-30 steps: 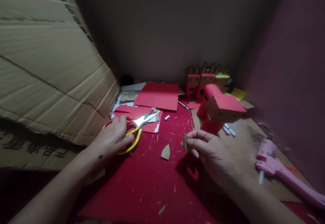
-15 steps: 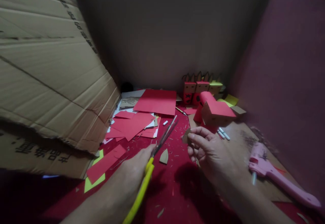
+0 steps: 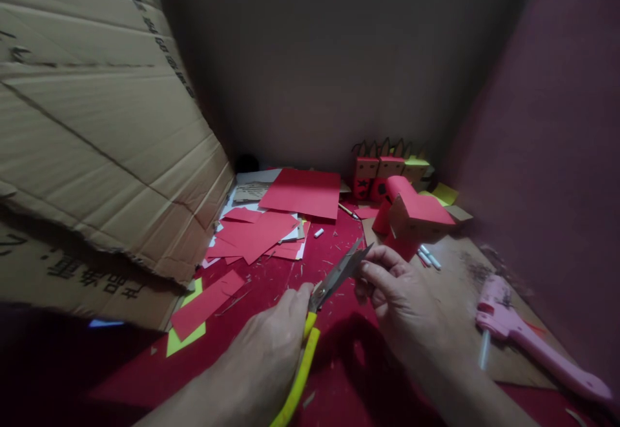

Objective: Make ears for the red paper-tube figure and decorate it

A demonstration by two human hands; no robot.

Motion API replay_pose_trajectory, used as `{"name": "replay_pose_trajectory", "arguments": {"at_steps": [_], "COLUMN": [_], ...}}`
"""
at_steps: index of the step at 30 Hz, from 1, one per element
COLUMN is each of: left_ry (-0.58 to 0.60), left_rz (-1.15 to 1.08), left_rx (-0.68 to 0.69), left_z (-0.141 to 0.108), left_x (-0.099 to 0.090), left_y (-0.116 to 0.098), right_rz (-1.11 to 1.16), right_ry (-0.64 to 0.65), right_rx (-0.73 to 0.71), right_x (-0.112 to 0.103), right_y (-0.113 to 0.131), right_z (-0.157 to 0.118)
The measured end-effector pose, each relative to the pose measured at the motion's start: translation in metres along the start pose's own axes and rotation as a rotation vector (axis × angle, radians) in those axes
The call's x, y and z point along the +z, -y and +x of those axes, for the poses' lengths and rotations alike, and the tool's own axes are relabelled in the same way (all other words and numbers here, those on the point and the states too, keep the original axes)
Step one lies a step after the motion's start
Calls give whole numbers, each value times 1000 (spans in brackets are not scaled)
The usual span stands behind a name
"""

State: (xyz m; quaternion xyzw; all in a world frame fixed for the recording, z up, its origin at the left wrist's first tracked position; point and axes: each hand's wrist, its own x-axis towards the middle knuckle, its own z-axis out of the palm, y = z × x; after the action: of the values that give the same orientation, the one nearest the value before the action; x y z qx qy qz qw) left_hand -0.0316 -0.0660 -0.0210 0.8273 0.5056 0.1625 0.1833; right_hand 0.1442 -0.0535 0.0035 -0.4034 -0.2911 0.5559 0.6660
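My left hand [image 3: 274,333] is closed around a pair of scissors [image 3: 334,277] with long yellow handles. The blades are parted a little and point up to the right. At their tips my right hand [image 3: 397,294] pinches a small piece of brown cardboard between thumb and fingers. The blades cover most of that piece, and I cannot tell whether they are biting into it. Just beyond my right hand stands a cardboard figure [image 3: 421,210] with a red paper top. Thin scraps lie scattered over the red tabletop [image 3: 334,375].
On the right a pink glue gun [image 3: 523,333] lies on a cardboard sheet [image 3: 450,272], near white sticks [image 3: 430,257]. Several small box-headed figures [image 3: 390,168] line the back. Red paper sheets [image 3: 300,193] are piled left of centre. A large cardboard panel [image 3: 106,123] leans at left.
The scissors have come up and to the right, and their blades now reach the cardboard piece in my right hand. The pointed cardboard piece on the table is now hidden behind the scissors and left hand.
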Motion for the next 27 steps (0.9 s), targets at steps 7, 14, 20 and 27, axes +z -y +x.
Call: {"name": "replay_pose_trajectory", "arguments": {"at_steps": [7,14,20,27], "left_ry": [93,149,136,148], "left_rz": [-11,61,59,23], "left_rx": [-47,25,45,94], "left_z": [0,3,0,1], "left_x": [-9,-12,-9,-15], "left_y": [-4,2,8,10], "right_rz": [4,25,31,35], "right_ry": [-7,-17,-1,14], "right_rx": [46,86,99,120], "right_x": [-1,-1,-2,-4], "right_y": [-3,-6,-5,-6], "right_z": [2,3,3,2]}}
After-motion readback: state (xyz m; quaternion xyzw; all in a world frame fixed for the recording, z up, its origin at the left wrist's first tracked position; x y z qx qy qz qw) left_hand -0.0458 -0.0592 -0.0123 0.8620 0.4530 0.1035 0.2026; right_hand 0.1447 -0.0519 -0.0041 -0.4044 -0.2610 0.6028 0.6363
